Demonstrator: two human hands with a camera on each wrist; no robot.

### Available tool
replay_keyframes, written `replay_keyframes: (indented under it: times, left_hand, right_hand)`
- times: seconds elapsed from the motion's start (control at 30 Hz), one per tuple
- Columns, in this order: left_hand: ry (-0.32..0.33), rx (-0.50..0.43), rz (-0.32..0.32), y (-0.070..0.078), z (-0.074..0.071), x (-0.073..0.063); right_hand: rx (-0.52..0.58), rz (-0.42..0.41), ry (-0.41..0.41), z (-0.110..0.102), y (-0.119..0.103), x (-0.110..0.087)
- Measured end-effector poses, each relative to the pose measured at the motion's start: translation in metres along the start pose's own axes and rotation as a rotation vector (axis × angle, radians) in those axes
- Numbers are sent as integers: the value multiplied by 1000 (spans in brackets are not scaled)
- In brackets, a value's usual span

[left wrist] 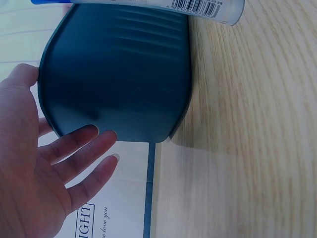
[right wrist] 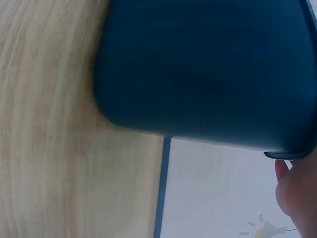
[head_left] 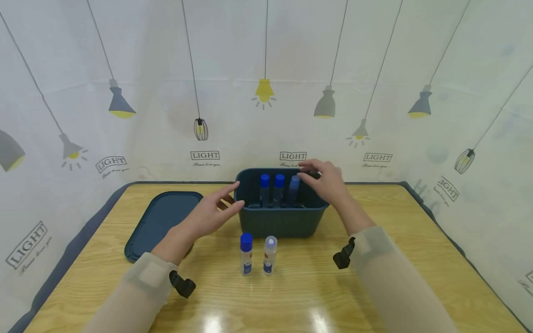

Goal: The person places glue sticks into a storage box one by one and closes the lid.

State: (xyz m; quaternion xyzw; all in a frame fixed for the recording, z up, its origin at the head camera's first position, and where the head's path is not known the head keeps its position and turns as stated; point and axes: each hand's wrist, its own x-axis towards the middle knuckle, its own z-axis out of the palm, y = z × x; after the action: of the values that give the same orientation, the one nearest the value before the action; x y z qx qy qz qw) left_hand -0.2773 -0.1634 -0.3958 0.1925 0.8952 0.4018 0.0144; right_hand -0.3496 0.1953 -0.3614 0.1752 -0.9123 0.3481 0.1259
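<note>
A dark teal bin point(head_left: 283, 224) stands at the far middle of the table. Upright inside it are a blue-capped tube point(head_left: 264, 182), another blue-capped tube point(head_left: 279, 182) and a tube with a paler blue cap point(head_left: 294, 185). My left hand point(head_left: 210, 210) is at the bin's left end, fingers spread, fingertips right at the rim. Over the bin's right end, my right hand point(head_left: 326, 181) has thumb and index finger parted, the thumb tip beside the paler cap. In the right wrist view the bin wall point(right wrist: 208, 74) hides most of this hand.
In front of the bin stand a clear tube with a blue cap point(head_left: 246, 254) and a clear tube with a whitish top point(head_left: 269, 256). A dark teal lid point(head_left: 166, 217) lies on the table at the left. Behind the table hangs a lamp-patterned cloth point(head_left: 233, 92).
</note>
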Motion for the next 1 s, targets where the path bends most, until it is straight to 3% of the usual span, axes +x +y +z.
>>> replay_keyframes:
  times: [0.13, 0.27, 0.63, 1.0]
  left_hand:
    - [-1, 3, -2, 1, 1, 0]
    - [4, 10, -7, 0, 1, 0]
    - [-1, 13, -6, 0, 0, 1]
    - [3, 13, -7, 0, 1, 1]
  right_hand:
    - [28, -32, 48, -10, -7, -4]
    - [70, -47, 44, -19, -17, -14]
    - [98, -76, -73, -24, -45, -72]
    - [197, -173, -218, -7, -70, -113]
